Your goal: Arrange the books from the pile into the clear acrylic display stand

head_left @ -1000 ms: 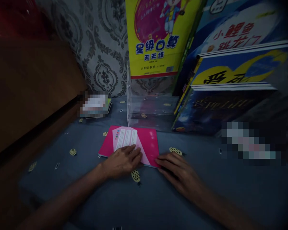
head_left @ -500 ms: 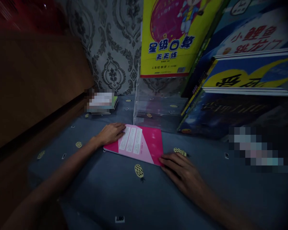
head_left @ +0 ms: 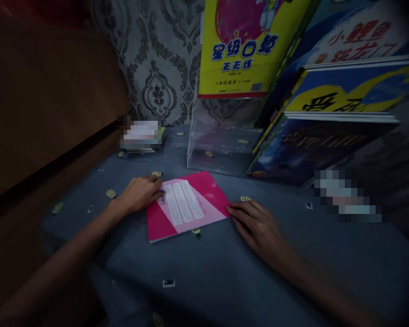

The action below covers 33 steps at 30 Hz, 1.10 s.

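Note:
A thin pink booklet (head_left: 214, 193), with white text boxes on its cover, lies on the patterned tablecloth (head_left: 129, 254). At its upper left edge is my left hand (head_left: 139, 193), fingers and thumb closed on the border. My right hand (head_left: 257, 225) pinches the right corner between thumb and fingers. The undersides of the fingers are hidden.
Behind the booklet stands a clear acrylic rack (head_left: 221, 150) with a yellow workbook (head_left: 240, 68). Picture books (head_left: 327, 141) lean to its right. A small book stack (head_left: 143, 136) sits back left, beside a brown wooden panel (head_left: 54, 104). A blurred-out object (head_left: 347, 193) lies right.
The booklet has turned on the table: its left end has come nearer to me and its right end has swung away. My left hand has shifted left along its edge; the view has tilted slightly.

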Available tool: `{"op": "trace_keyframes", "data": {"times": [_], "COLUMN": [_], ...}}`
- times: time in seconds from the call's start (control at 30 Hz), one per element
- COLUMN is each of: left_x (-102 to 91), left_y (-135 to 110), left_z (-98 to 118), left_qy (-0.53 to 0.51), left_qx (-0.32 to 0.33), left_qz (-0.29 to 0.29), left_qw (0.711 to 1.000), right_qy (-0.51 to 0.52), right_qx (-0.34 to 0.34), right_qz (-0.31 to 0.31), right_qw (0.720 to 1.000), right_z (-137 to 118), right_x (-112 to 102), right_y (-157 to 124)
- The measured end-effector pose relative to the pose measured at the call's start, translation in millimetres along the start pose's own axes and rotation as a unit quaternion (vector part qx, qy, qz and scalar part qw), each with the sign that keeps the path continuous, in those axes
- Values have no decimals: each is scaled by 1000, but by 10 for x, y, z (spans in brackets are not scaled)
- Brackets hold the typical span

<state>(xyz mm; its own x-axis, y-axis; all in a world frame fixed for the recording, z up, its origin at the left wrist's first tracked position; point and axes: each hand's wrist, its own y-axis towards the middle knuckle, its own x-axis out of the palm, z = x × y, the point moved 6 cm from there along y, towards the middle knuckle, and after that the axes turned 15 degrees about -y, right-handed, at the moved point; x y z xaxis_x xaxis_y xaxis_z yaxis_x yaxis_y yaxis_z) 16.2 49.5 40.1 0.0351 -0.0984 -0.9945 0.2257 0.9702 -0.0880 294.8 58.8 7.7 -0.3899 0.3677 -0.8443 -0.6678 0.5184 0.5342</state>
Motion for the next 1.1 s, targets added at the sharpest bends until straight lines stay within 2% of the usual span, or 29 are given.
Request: {"op": "trace_keyframes", "data": {"times": [0.13, 0.27, 0.47, 0.57, 0.7, 0.8, 0.9, 1.1], "left_x": [5, 80, 221, 216, 170, 129, 127, 155], "left_y": [-347, -507, -420, -343, -302, -311, -322, -355], "left_z": [143, 215, 284, 350, 459, 495, 497, 482], "left_qy": [-36, -99, -144, -135, -106, -51, -16, -22], "left_qx": [-22, -28, -35, -51, -51, -60, -72, -62], "left_qz": [-54, -50, -25, -20, -43, -49, -49, -23], "left_qw": [998, 993, 989, 989, 992, 996, 996, 998], "right_qy": [-32, -55, -67, -86, -99, -84, -47, 40], "right_qx": [28, 15, 27, 28, 41, 50, 52, 9], "right_qz": [-46, -84, -78, -80, -119, -131, -119, -104], "right_qw": [998, 995, 994, 993, 987, 987, 990, 994], "right_z": [31, 53, 210, 286, 337, 297, 173, -371], "right_x": [45, 180, 429, 501, 556, 551, 472, 67], "right_y": [58, 216, 545, 680, 757, 691, 511, -43]}}
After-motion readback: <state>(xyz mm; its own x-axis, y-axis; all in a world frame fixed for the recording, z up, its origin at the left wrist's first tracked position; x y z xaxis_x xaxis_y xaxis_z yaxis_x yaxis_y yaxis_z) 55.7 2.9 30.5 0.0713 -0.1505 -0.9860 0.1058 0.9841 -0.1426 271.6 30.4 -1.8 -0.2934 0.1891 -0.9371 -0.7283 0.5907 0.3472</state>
